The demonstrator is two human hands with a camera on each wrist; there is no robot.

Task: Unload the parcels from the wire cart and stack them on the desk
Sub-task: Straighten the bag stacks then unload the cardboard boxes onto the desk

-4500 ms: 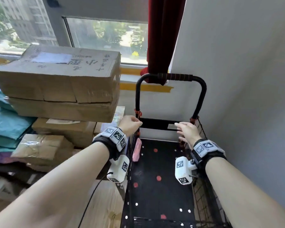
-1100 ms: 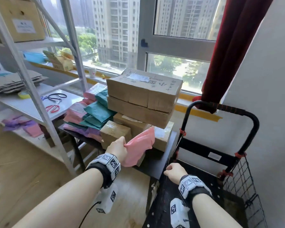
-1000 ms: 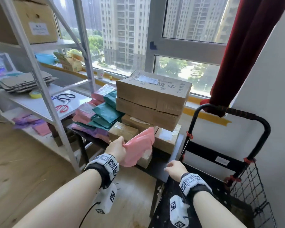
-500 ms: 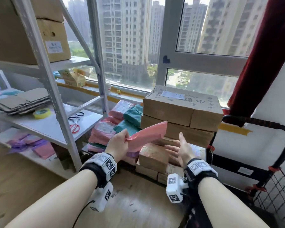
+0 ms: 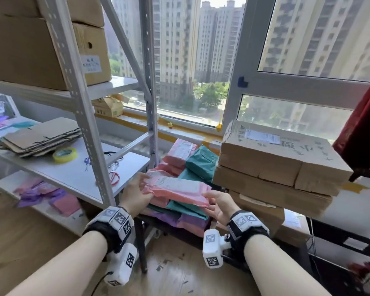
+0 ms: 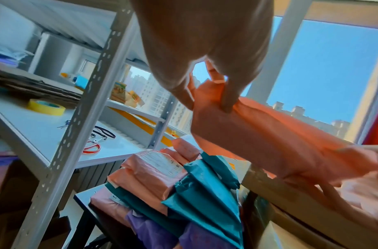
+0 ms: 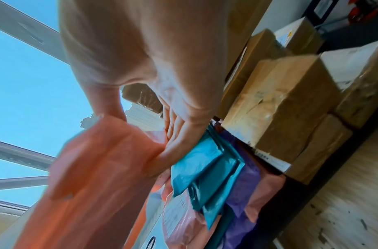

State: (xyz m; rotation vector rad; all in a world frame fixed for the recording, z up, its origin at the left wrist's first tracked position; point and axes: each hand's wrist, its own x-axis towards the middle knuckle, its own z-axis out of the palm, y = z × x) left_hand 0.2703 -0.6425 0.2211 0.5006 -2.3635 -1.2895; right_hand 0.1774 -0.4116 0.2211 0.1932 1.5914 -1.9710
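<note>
A flat pink mailer parcel [image 5: 175, 190] with a white label is held level just above the pile of pink, teal and purple mailers [image 5: 192, 165] on the dark desk [image 5: 348, 229]. My left hand [image 5: 137, 192] grips its left end [image 6: 213, 104], thumb on top. At the other end my right hand [image 5: 217, 205] holds the corner, fingers underneath [image 7: 173, 146]. Stacked cardboard boxes [image 5: 278, 159] stand right beside the mailers. Only a bit of the wire cart [image 5: 367, 276] shows at the lower right edge.
A grey metal shelf rack [image 5: 79, 116] stands close on the left, its post near my left hand. It carries tape [image 5: 64, 154], scissors [image 5: 113, 176], flattened cardboard [image 5: 39, 137] and big boxes [image 5: 41, 41]. Window behind; red curtain [image 5: 367, 129] at right.
I have turned from the cart to the desk. The pink parcel moved from my left hand alone, held up, down onto the mailer pile, and my right hand has taken its other end.
</note>
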